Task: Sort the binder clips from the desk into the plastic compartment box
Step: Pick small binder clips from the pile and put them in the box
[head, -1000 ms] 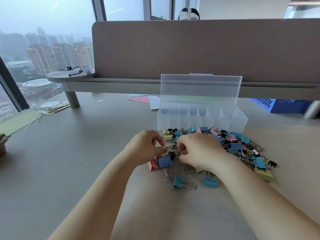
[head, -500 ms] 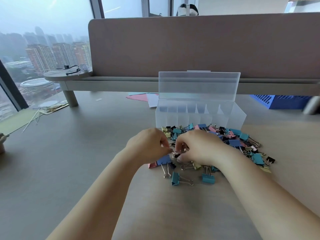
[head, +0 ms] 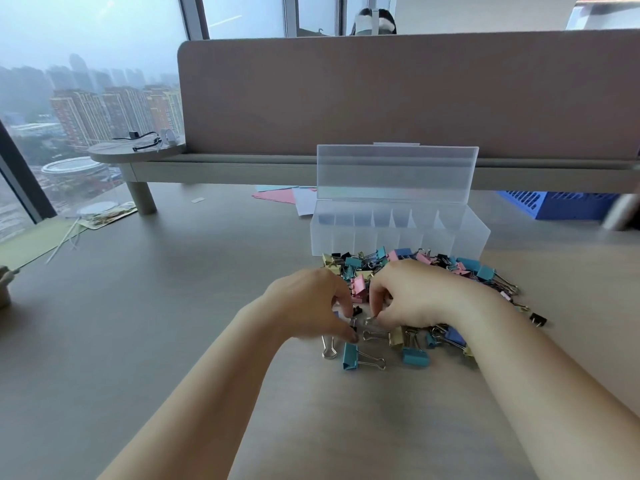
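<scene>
Your hands have drawn apart since half a second ago: the fingertips met then, and now a gap shows between them, with a pink clip [head: 358, 289] and a small black clip [head: 357, 310] visible in it.

Left hand [head: 308, 306]: fingers curled down onto the near left edge of the binder clips [head: 460, 266]. Cannot tell whether they grip anything.

Right hand [head: 415, 296]: fingers curled, thumb and forefinger tips pinching a silver wire handle [head: 369, 320]. Its clip body is hidden.

The pile lies loose on the desk [head: 173, 306], mixed teal, blue, pink, yellow and black, just in front of the plastic compartment box [head: 398, 237]. The far clips touch its front wall. The box lid [head: 398, 174] stands upright at the back.

A teal clip [head: 350, 356] lies nearest you, below the left fingertips. A second teal clip [head: 415, 358] lies under your right wrist. One black clip [head: 538, 319] sits apart at the right edge of the pile.

Behind the box: pink paper sheets [head: 277, 196] to the left, a blue basket [head: 561, 204] to the right.
</scene>
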Available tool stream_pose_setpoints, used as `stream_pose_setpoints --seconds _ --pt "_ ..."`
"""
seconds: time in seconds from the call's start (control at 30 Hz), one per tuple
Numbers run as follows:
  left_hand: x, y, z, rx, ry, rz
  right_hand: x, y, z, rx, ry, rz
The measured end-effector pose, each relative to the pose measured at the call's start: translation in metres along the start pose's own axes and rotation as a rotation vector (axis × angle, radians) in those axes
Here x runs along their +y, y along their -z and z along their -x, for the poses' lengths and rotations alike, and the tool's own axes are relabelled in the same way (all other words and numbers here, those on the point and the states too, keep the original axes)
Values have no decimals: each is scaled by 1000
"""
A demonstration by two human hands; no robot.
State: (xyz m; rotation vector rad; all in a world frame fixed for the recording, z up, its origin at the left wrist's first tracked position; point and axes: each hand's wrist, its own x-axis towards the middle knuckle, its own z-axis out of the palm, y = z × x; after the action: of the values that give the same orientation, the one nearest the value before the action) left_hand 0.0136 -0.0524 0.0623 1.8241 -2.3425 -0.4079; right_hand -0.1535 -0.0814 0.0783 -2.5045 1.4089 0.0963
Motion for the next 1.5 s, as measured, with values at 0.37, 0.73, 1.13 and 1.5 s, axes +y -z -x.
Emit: stream_pose_setpoints --seconds 0.37,0.73,1.13,1.5 --pt "-2 -4 -2 29 -12 -18 0 -14 -13 227 -54 -176" --pt "-39 15 3 89 130 505 -10 -25 -17 235 -78 -67" --pt "-34 0 -10 -94 327 2003 12 -4 -16 12 -157 -1863" --pt "-17 1 -7 198 165 707 11 -12 -21 130 -121 -1510"
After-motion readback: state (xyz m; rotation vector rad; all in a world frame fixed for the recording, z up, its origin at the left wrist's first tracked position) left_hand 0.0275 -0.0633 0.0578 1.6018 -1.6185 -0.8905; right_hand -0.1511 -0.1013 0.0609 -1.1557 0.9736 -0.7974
